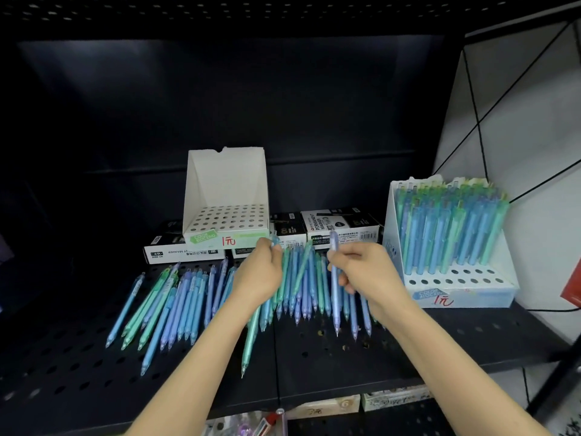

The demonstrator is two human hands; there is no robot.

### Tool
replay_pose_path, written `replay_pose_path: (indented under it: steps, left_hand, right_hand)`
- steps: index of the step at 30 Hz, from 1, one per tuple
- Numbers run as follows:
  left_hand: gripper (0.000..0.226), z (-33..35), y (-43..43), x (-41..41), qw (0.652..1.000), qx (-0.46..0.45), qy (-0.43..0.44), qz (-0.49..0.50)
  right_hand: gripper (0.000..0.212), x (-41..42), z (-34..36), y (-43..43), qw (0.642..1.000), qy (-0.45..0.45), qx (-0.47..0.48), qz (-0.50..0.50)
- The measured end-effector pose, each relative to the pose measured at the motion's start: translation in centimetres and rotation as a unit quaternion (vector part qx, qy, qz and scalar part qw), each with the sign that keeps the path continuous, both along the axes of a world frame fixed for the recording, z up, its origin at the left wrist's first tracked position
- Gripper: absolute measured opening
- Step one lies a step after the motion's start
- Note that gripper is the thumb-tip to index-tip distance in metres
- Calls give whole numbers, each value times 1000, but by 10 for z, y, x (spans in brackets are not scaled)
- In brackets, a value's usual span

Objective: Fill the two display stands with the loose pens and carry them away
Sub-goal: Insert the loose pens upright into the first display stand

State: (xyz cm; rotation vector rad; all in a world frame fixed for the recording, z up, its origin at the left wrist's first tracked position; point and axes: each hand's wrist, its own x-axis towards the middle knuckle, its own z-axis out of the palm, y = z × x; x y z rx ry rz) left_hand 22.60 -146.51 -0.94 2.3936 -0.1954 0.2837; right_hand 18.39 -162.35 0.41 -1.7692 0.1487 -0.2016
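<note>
Pens (176,309) strewn along the shelf (345,366) look light, stiff, slick and prone to roll, so my left grip (257,275) and right grip (364,272) each pinch one by its barrel.

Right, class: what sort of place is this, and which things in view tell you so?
Probably a stationery shop. An empty display stand and a nearly full display stand both carry red handwritten price marks, and many matching loose pens lie on the perforated shelf, boxed permanent markers behind them.
</note>
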Motion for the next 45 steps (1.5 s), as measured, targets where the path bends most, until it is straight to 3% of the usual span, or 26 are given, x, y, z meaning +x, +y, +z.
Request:
replay_pose_path:
  steps: [4, 7, 11, 14, 19, 24, 30, 37, 45]
  left_hand:
    - [29, 13, -3, -3, 995, -96, -30, -4]
    - [27, 29, -12, -8, 974, -223, -18, -30]
    - [25, 47, -33, -11, 886, -452, 78, -66]
    - [25, 53, -54, -13, 843, -518, 103, -106]
    - [27, 57, -85, -18, 856, -496, 70, -129]
    - [28, 62, -102, -23, 873, -459, 58, -155]
    - [26, 58, -107, -26, 886, -429, 47, -171]
    - [22, 57, -110, -32, 897, -390, -26, -206]
    - [17, 57, -111, -34, 900, -361, -67, -235]
  right_hand:
    - [16, -27, 22, -22, 994, -64, 92, -16]
    - [16, -47, 38, -48, 978, -144, 131, -68]
    - [11, -60, 47, -92, 934, -272, 111, -202]
    - [10, -58, 43, -117, 907, -313, 43, -279]
    - [18, -47, 28, -133, 903, -279, -89, -315]
    - [19, -39, 25, -139, 907, -261, -116, -309]
    - [5, -36, 25, -134, 915, -253, -136, -284]
    - [5, -31, 23, -137, 912, -233, -161, -296]
    - [24, -32, 16, -134, 895, -153, -296, -298]
